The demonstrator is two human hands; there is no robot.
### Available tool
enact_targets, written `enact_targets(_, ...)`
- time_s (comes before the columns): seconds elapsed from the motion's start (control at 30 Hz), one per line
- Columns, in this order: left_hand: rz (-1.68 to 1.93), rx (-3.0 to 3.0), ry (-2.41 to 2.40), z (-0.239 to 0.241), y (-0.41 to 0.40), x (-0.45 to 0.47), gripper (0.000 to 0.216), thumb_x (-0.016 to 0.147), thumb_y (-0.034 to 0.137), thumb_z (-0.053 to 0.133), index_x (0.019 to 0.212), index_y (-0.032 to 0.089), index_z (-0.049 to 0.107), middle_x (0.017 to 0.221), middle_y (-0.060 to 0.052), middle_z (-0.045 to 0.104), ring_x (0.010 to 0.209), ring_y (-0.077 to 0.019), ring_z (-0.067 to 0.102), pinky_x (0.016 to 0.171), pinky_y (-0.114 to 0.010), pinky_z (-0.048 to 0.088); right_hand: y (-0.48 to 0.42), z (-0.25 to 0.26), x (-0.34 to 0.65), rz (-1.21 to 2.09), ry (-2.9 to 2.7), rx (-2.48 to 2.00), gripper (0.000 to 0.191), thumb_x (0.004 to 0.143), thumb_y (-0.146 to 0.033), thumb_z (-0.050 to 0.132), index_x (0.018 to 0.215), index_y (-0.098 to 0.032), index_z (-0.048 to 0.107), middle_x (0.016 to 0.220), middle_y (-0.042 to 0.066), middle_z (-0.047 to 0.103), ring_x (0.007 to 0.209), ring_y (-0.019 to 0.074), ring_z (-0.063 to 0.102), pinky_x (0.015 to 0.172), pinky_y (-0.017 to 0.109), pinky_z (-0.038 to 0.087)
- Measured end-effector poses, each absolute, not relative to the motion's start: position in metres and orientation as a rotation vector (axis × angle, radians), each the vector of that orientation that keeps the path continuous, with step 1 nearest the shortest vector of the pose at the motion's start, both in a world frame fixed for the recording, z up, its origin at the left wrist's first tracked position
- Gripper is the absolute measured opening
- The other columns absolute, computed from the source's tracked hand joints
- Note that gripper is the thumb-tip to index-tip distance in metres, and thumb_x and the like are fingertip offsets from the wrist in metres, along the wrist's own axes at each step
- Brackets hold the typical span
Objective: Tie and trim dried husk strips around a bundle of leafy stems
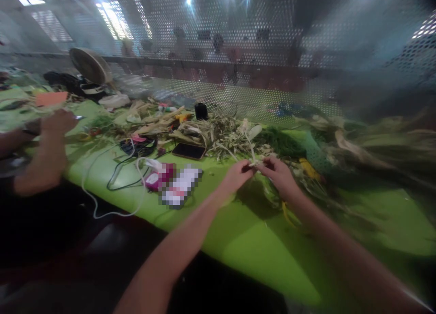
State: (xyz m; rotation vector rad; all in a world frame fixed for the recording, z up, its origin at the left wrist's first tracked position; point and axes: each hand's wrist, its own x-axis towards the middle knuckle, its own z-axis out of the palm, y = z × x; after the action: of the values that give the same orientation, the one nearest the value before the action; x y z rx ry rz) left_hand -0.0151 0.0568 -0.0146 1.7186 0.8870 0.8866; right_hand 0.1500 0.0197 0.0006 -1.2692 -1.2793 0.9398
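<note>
My left hand (241, 171) and my right hand (275, 172) meet above the green tabletop, fingertips pinched close together. Between them is a pale strip of dried plant fibre (252, 153), which rises from the fingers to a rounded, leaf-like end (255, 132). Another thin strand slants up and left from my left hand. Fine detail at the fingertips is too small to make out. Behind my hands spreads a heap of dry, shredded plant strips (221, 134).
A dark phone (189, 151) lies left of my hands, near a magenta-and-white pack (155, 180) and a white cable (89, 193). Green netting (282, 141) and more dried fibre lie to the right. A perforated metal screen (218, 68) stands behind. At left are another person's hands (56, 123).
</note>
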Motion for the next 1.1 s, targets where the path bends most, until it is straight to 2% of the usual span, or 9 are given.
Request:
enact_targets(0.17, 0.831, 1.665, 0.852, -0.014, 0.058, -0.019, 0.024, 0.082, 0.037, 0.063, 0.090, 0.015, 0.061, 0.083, -0.003, 0.062, 0.076, -0.0144, 0.055, 0.073, -0.029, 0.041, 0.022, -0.004, 0.152, 1.010, -1.222, -1.249, 0.029, 0.067, -0.044, 0.077, 0.073, -0.021, 0.061, 0.069, -0.002, 0.058, 0.066, 0.0137, 0.050, 0.065, 0.028, 0.039)
enact_targets(0.37, 0.889, 1.607, 0.737, -0.014, 0.061, -0.020, 0.014, 0.076, 0.024, 0.068, 0.084, 0.014, 0.063, 0.083, -0.003, 0.064, 0.079, -0.0137, 0.058, 0.083, -0.031, 0.044, 0.020, -0.001, 0.149, 1.133, -1.087, -1.198, 0.034, 0.062, -0.045, 0.082, 0.068, -0.020, 0.059, 0.064, -0.003, 0.055, 0.060, 0.0117, 0.047, 0.060, 0.026, 0.038)
enact_targets(0.47, 0.859, 1.519, 0.745, -0.012, 0.062, -0.022, 0.022, 0.078, 0.033, 0.069, 0.090, 0.015, 0.067, 0.089, -0.005, 0.068, 0.084, -0.0154, 0.060, 0.087, -0.033, 0.044, 0.019, -0.001, 0.150, 1.188, -1.029, -1.173, 0.036, 0.062, -0.046, 0.082, 0.068, -0.020, 0.058, 0.063, -0.003, 0.054, 0.058, 0.0112, 0.046, 0.057, 0.025, 0.037)
enact_targets(0.63, 0.832, 1.289, 0.769, -0.008, 0.063, -0.027, 0.036, 0.085, 0.050, 0.058, 0.095, 0.017, 0.070, 0.100, -0.009, 0.070, 0.089, -0.0169, 0.063, 0.089, -0.034, 0.046, 0.020, -0.006, 0.153, 1.141, -0.987, -1.190, 0.038, 0.061, -0.047, 0.083, 0.069, -0.021, 0.056, 0.063, -0.004, 0.053, 0.057, 0.0110, 0.046, 0.055, 0.025, 0.036)
enact_targets(0.8, 0.839, 1.459, 0.728, -0.013, 0.065, -0.023, 0.029, 0.074, 0.033, 0.073, 0.095, 0.014, 0.068, 0.093, -0.006, 0.069, 0.085, -0.0153, 0.061, 0.088, -0.034, 0.044, 0.020, -0.007, 0.152, 1.103, -1.006, -1.212, 0.040, 0.061, -0.049, 0.082, 0.070, -0.021, 0.055, 0.065, -0.003, 0.055, 0.060, 0.0123, 0.049, 0.059, 0.026, 0.040)
enact_targets(0.93, 0.868, 1.541, 0.673, -0.018, 0.065, -0.020, 0.019, 0.073, 0.023, 0.071, 0.088, 0.013, 0.066, 0.085, -0.004, 0.068, 0.081, -0.0146, 0.060, 0.085, -0.033, 0.045, 0.018, -0.005, 0.149, 1.111, -1.029, -1.196, 0.037, 0.062, -0.045, 0.081, 0.067, -0.020, 0.055, 0.064, -0.004, 0.053, 0.060, 0.0115, 0.048, 0.060, 0.025, 0.039)
enact_targets(1.1, 0.896, 1.518, 0.689, -0.015, 0.061, -0.019, 0.018, 0.075, 0.023, 0.068, 0.091, 0.014, 0.064, 0.087, -0.003, 0.066, 0.082, -0.0133, 0.059, 0.085, -0.031, 0.044, 0.017, -0.002, 0.150, 1.126, -1.025, -1.176, 0.032, 0.067, -0.046, 0.078, 0.069, -0.020, 0.060, 0.066, -0.003, 0.057, 0.058, 0.0109, 0.046, 0.058, 0.025, 0.037)
